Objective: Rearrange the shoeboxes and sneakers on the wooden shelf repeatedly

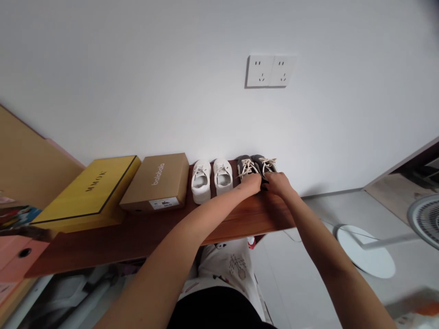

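A pair of dark grey sneakers with cream laces stands against the wall at the right end of a reddish-brown wooden shelf [233, 224]. My left hand [252, 183] is closed at the heel of the left dark sneaker [244, 163]. The right dark sneaker [263, 162] has my right hand [277, 183] closed at its heel. Both heels are mostly hidden behind my fingers. Just left of them stand a white sneaker [222, 169] and another white sneaker [200, 189], side by side with toes to the wall.
A brown shoebox [156, 176] and a yellow box [89, 185] lie further left on the shelf. Pink boxes [20, 256] stand at the far left. White sockets [269, 71] sit on the wall. On the floor at right are a round white base [365, 256] and a fan [427, 219].
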A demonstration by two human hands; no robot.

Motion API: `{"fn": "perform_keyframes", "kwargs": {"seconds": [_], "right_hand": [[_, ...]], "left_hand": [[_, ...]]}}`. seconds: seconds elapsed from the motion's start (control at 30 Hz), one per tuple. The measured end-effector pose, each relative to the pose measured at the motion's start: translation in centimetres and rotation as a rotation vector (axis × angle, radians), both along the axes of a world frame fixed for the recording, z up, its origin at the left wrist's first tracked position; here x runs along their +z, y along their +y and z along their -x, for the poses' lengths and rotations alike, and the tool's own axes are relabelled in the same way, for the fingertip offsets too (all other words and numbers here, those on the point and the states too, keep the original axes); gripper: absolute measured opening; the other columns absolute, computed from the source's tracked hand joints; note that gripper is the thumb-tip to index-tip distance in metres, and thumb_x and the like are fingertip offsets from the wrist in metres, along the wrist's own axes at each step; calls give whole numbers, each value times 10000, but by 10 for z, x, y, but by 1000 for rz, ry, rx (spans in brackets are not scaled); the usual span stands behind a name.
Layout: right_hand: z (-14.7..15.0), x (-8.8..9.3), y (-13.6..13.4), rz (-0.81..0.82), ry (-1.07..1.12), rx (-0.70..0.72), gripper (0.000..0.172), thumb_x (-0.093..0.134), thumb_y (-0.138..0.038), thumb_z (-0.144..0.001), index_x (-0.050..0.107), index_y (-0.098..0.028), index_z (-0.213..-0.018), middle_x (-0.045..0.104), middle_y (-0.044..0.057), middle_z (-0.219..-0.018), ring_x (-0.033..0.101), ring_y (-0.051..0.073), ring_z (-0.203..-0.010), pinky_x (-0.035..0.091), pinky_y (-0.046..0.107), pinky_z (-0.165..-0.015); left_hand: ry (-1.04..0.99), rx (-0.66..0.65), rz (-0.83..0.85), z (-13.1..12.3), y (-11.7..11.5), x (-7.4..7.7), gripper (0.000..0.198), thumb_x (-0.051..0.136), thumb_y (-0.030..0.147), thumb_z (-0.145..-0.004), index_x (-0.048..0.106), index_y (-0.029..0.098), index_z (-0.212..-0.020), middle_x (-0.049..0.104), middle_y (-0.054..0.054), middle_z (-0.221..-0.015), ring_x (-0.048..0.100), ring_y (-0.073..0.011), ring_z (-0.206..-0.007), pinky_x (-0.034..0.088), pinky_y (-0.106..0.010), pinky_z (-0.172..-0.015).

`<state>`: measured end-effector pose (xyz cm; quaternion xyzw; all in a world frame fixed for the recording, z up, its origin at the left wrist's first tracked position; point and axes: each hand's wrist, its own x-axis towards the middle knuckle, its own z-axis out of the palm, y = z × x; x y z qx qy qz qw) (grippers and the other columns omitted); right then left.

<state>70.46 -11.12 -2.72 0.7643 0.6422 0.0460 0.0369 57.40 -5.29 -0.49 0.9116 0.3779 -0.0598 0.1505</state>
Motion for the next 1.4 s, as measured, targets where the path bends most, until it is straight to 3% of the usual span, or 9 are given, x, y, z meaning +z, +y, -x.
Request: {"fn": "perform_keyframes", "kwargs": {"seconds": [0.5, 0.77, 0.87, 0.97, 1.1, 1.17, 1.23, 1.3, 1.4], "right_hand": [[6, -11, -2, -8, 19, -12, 215, 554, -262, -906, 640, -135, -1056, 696, 181, -1148, 643, 276, -1064, 389, 343, -852], [27, 14, -25, -278, 66, -114, 355, 547, -331, -927, 589, -148, -1229, 621, 207, -1242, 574, 344, -1102, 402, 440, -947], [44, 31, -37, -419, 253, -16, 328, 530, -311, -935, 598, -162, -1219, 621, 193, -1243, 573, 334, -1109, 424, 440, -963], [81, 37, -49, -526, 589, 135, 280, 544, -352, -934, 623, -176, -1137, 658, 158, -1164, 603, 292, -1091, 462, 412, -967], [170, 7, -60, -472, 1244, 176, 306, 600, -475, -891, 623, -203, -1029, 694, 79, -1007, 650, 215, -908, 523, 353, -845], [223, -17, -59, -357, 1570, 110, 330, 685, -498, -816, 621, -212, -968, 673, 22, -858, 638, 174, -801, 527, 329, -812], [273, -38, -50, -184, 1853, -76, 385, 790, -473, -716, 604, -215, -932, 651, -8, -793, 627, 141, -713, 531, 303, -759], [314, -47, -33, -40, 2077, -288, 400, 828, -421, -698, 588, -215, -944, 668, 14, -865, 644, 133, -722, 537, 283, -722], [357, -41, 3, 28, 2259, -517, 349, 756, -438, -802, 576, -225, -1011, 647, 67, -1004, 671, 154, -840, 557, 286, -737]], "left_hand": [[-15, 0, -70, -11, -11, -5, 327, 551, 144, -912, 649, 86, -1218, 698, -218, -1144, 660, -294, -1136, 500, -396, -967], [-219, -33, -298, 23, -30, 14, 396, 404, 94, -960, 516, 71, -1340, 610, -224, -1261, 569, -301, -1230, 441, -429, -1022], [-342, -96, -314, 67, -39, 25, 426, 401, 112, -969, 467, 125, -1390, 596, -184, -1264, 581, -271, -1188, 447, -401, -1006], [-480, -138, -193, 131, -50, 29, 360, 417, 166, -980, 542, 203, -1315, 623, -110, -1225, 608, -211, -1116, 456, -331, -982], [-573, 21, -32, 236, -66, 7, 215, 467, 278, -961, 676, 234, -986, 682, -58, -993, 648, -178, -898, 492, -298, -866], [-575, 186, 4, 292, -72, -14, 244, 509, 358, -933, 651, 224, -788, 668, -57, -847, 641, -199, -816, 505, -327, -831], [-610, 376, 51, 347, -71, -35, 314, 483, 392, -928, 614, 233, -691, 648, -53, -778, 637, -221, -808, 515, -368, -854], [-776, 666, 30, 401, -61, -47, 249, 484, 390, -908, 645, 240, -792, 662, -52, -868, 640, -236, -886, 520, -408, -900], [-1230, 1213, 5, 469, -28, -46, 260, 611, 380, -834, 582, 223, -1039, 606, -21, -911, 622, -176, -810, 559, -380, -821]]}}
